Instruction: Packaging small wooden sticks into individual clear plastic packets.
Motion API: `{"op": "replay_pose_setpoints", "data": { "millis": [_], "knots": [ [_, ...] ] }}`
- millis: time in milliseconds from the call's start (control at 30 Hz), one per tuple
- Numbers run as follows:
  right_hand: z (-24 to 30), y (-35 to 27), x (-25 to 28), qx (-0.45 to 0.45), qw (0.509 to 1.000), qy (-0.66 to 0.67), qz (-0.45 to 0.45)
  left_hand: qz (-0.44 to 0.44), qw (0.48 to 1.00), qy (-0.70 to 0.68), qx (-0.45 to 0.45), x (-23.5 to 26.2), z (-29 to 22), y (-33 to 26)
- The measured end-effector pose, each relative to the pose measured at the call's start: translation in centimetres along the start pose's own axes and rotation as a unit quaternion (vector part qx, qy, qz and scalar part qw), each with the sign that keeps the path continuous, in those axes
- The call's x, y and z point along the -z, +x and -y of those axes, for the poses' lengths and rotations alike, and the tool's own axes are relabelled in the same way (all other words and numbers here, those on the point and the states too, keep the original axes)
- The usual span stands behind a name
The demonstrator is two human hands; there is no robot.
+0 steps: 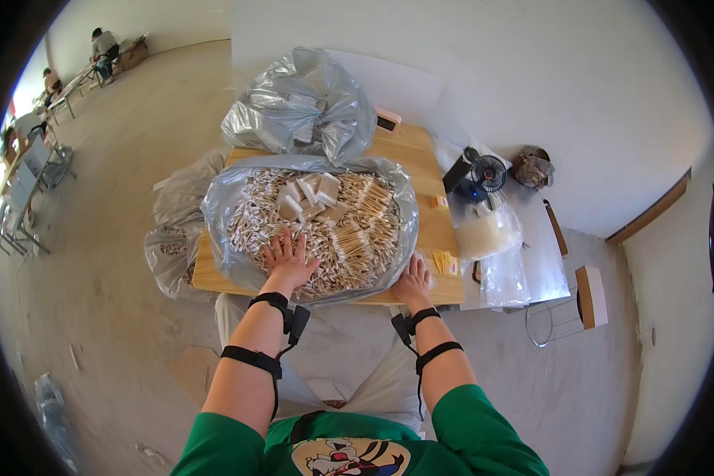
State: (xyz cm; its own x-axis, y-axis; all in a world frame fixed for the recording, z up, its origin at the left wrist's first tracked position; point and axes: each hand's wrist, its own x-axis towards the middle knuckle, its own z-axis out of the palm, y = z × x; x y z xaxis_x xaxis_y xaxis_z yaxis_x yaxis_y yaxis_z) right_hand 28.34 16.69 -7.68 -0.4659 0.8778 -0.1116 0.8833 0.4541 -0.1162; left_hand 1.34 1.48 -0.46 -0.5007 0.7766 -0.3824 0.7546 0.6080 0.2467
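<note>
A big heap of cotton swabs point(343, 266) fills a grey plastic bag point(218, 208) whose rim is spread wide on the wooden table. My left hand point(291, 263) lies with fingers spread on the near left part of the heap, holding nothing. At the near right corner of the bag, my right hand point(412, 282) rests by the table's front edge, fingers stretched out and touching or close to the bag's rim. Several small packs of swabs point(309, 197) sit on top of the heap, beyond my left hand.
A second grey plastic bag point(301, 103) stands behind the first on the wooden table point(420, 170). Yellow slips point(446, 262) lie at its right edge. A black fan point(488, 173) and clear plastic bags point(496, 246) occupy the side table. Other people point(103, 54) sit far left.
</note>
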Motion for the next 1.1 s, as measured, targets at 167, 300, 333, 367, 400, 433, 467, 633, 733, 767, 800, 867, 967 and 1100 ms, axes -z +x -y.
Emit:
{"op": "replay_pose_setpoints", "data": {
  "millis": [167, 300, 333, 367, 400, 433, 467, 633, 733, 767, 800, 867, 967, 1100],
  "knots": [
    [1.1, -0.4, 0.3, 0.001, 1.000, -0.020, 0.016, -0.007, 1.000, 0.002, 0.006, -0.1, 0.8, -0.1],
    [-1.7, 1.5, -0.7, 0.007, 1.000, -0.009, 0.001, -0.009, 1.000, -0.018, -0.018, -0.2, 0.0, 0.1],
    [-2.6, 1.9, -0.6, 0.018, 0.999, 0.017, -0.026, -0.011, 1.000, -0.022, -0.016, -0.1, -0.2, 0.0],
    [-3.9, 2.0, -0.6, 0.020, 0.969, 0.188, -0.161, -0.010, 0.999, -0.022, -0.021, 0.0, -0.4, -0.1],
    [-3.2, 2.2, 0.1, 0.028, 0.969, 0.189, -0.157, -0.009, 1.000, -0.020, -0.017, 0.1, 0.1, -0.2],
    [-1.9, 1.8, 1.4, -0.011, 0.949, 0.253, -0.187, -0.021, 0.999, -0.025, -0.010, -0.3, 1.1, -0.3],
    [-0.7, 0.9, 2.9, -0.052, 0.924, 0.313, -0.214, -0.018, 0.999, -0.030, 0.004, -0.6, 1.6, -0.3],
    [3.9, -2.2, 8.1, 0.082, 0.890, 0.316, -0.320, -0.051, 0.998, -0.041, -0.020, -0.6, 1.0, -0.1],
    [4.9, -2.7, 7.7, 0.099, 0.883, 0.333, -0.316, -0.049, 0.997, -0.047, -0.024, -0.5, 0.8, -0.1],
    [5.0, -2.9, 7.5, 0.086, 0.882, 0.344, -0.310, -0.038, 0.997, -0.050, -0.034, -0.3, 0.8, -0.3],
    [4.7, -3.1, 7.6, 0.097, 0.882, 0.345, -0.306, -0.043, 0.997, -0.055, -0.024, -0.2, 0.5, -0.4],
    [5.1, -3.4, 7.3, 0.099, 0.885, 0.338, -0.305, -0.041, 0.998, -0.046, -0.030, -0.4, 1.2, -0.8],
    [5.2, -3.7, 7.6, 0.114, 0.895, 0.300, -0.310, -0.038, 0.998, -0.051, -0.023, -0.9, 1.4, -0.9],
    [6.9, -4.5, 9.7, 0.143, 0.895, 0.284, -0.313, -0.037, 0.997, -0.067, -0.032, -0.9, 1.5, -0.7]
  ]
}}
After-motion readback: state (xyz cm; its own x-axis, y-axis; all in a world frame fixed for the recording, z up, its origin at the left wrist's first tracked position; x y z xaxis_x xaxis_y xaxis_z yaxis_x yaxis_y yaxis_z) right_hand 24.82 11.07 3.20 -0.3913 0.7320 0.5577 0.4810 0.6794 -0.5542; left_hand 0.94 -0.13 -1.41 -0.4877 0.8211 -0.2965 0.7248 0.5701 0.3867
